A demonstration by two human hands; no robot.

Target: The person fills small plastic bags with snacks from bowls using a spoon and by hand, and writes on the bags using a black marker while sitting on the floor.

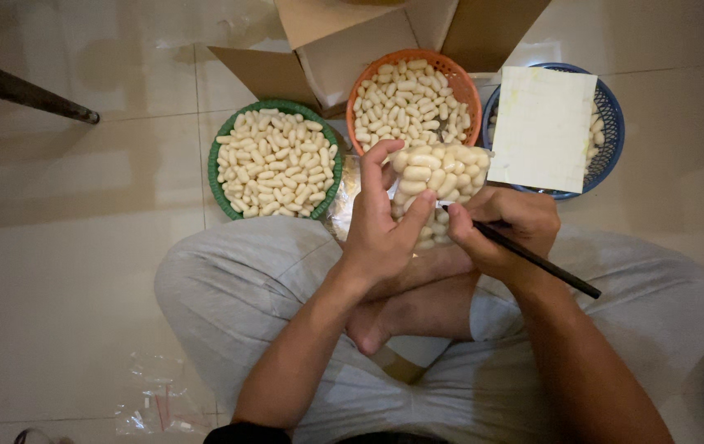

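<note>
Fingers pinching cocoon bag

Green basket: round, filled with pale oval capsules, stood on the tiled floor. Orange basket: round, likewise filled, sat just beside the green one. Blue basket: mostly covered by a pale rectangular card. Cardboard box: flaps open, lay behind the baskets. Dark metal leg: crossed the upper left corner. Crumpled clear plastic: lay on the floor at lower left.
</note>
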